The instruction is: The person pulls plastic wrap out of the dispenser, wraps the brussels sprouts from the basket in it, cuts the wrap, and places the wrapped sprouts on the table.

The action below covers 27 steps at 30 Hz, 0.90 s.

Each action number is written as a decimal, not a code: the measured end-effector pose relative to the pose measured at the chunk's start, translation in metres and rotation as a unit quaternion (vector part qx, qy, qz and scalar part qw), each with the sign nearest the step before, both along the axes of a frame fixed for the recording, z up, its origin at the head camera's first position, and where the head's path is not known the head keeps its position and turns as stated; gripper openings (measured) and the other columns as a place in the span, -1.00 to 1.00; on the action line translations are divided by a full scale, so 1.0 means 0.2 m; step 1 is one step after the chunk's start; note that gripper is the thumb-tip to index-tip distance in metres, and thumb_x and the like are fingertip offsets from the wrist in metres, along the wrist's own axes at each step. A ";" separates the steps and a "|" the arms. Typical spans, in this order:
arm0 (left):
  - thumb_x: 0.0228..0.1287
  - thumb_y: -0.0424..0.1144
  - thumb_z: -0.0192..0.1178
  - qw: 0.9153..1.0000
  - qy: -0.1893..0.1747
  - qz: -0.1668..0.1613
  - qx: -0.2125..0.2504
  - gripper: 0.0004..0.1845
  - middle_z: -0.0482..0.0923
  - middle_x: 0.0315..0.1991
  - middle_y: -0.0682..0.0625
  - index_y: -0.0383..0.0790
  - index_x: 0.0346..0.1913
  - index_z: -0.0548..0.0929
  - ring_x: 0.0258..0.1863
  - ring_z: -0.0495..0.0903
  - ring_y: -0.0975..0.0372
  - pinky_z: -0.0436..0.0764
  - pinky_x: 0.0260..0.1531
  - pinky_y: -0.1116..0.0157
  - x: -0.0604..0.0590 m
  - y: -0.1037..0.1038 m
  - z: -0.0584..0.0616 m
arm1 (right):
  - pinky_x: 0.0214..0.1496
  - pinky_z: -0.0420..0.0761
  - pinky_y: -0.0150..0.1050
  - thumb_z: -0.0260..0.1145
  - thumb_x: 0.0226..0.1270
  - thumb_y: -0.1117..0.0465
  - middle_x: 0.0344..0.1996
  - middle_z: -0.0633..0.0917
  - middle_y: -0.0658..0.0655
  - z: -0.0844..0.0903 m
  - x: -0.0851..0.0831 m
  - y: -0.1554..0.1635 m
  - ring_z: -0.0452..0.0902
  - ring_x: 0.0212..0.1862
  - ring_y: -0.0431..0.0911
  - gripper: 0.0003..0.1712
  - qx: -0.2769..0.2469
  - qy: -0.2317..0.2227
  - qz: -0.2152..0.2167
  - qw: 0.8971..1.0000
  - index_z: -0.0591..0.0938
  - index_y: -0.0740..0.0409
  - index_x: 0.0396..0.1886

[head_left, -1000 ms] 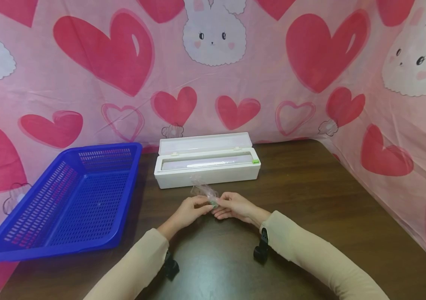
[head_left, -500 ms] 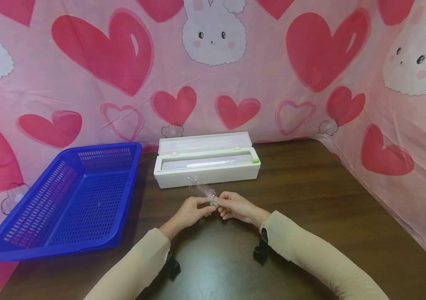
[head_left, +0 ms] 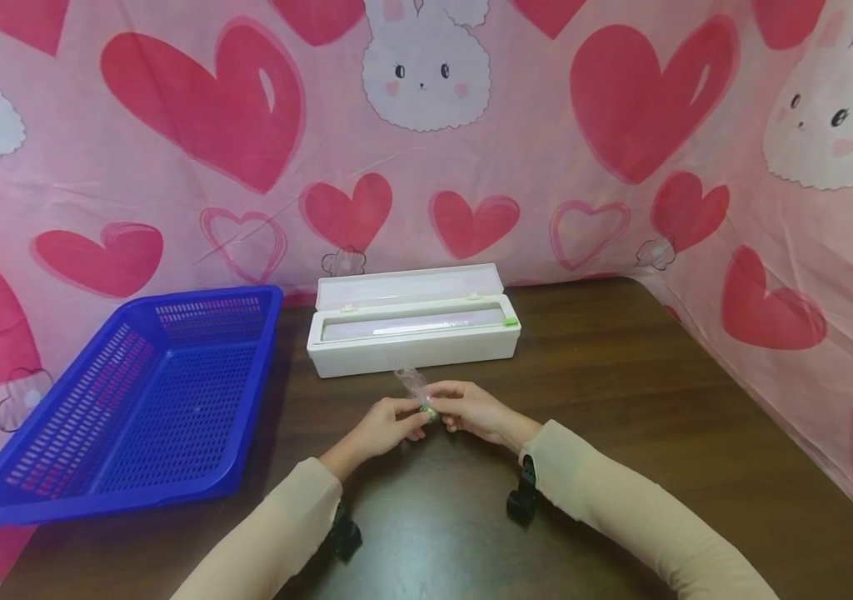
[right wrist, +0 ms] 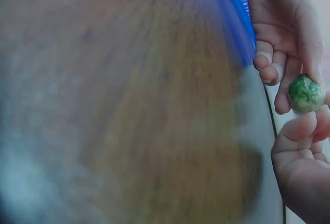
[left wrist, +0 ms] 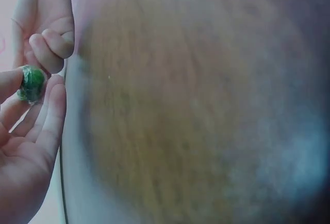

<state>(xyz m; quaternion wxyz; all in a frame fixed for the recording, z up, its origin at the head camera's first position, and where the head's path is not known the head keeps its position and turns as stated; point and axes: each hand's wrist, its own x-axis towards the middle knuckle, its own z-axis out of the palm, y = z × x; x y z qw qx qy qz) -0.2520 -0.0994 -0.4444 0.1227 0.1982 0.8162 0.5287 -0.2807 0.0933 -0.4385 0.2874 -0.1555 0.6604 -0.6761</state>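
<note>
A small green Brussels sprout (head_left: pixel 430 412) in clear plastic wrap (head_left: pixel 413 382) is held between both hands, above the table's middle. My left hand (head_left: pixel 383 427) pinches the sprout between thumb and fingers; in the left wrist view the wrapped sprout (left wrist: pixel 32 84) shows beside the thumb. My right hand (head_left: pixel 477 410) pinches the gathered wrap against the sprout with thumb and forefinger, its other fingers curled beneath. A loose tail of wrap points up and away from the fingertips. The right wrist view shows the sprout's leafy green surface (right wrist: pixel 305 94) through the film.
Behind the hands stands a white plastic-wrap dispenser box (head_left: pixel 411 358) with its lid raised, a roll inside and a green cutter slider (head_left: pixel 511 322) at the right end. A blue perforated basket (head_left: pixel 235 467) lies at the left on the brown table (head_left: pixel 606 500).
The wrap's tail has become narrower and shifted slightly, from spread film to a tighter twist. The right fingers have moved round it, and the sprout shows more between the fingertips.
</note>
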 end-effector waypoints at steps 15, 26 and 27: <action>0.34 -0.42 0.01 0.991 -0.092 0.025 0.092 -0.64 0.57 -0.14 -0.26 -0.52 0.14 0.42 -0.38 0.60 0.20 0.61 -0.33 0.23 -0.02 -0.02 0.03 | -0.25 0.55 -0.24 0.10 0.32 0.37 -0.35 0.59 0.14 -0.01 0.00 -0.01 0.51 -0.38 -0.10 -0.80 -0.045 0.036 -0.012 0.998 0.55 0.38 -0.14; 0.41 -0.28 -0.04 0.989 -0.116 -0.025 0.087 -0.63 0.58 -0.29 -0.18 -0.59 0.03 0.47 -0.38 0.60 0.19 0.60 -0.29 0.23 -0.02 -0.04 0.01 | -0.25 0.56 -0.24 0.15 0.34 0.26 -0.38 0.60 0.13 0.00 0.02 -0.02 0.53 -0.38 -0.11 -0.90 -0.045 -0.009 -0.008 0.999 0.57 0.18 -0.27; 0.42 -0.26 -0.05 0.989 -0.114 -0.037 0.084 -0.64 0.57 -0.30 -0.17 -0.58 0.00 0.48 -0.38 0.59 0.19 0.59 -0.28 0.23 -0.02 -0.04 0.01 | -0.25 0.56 -0.24 0.16 0.34 0.26 -0.38 0.59 0.13 0.00 0.02 -0.02 0.53 -0.39 -0.11 -0.91 -0.046 -0.016 -0.011 0.999 0.57 0.18 -0.26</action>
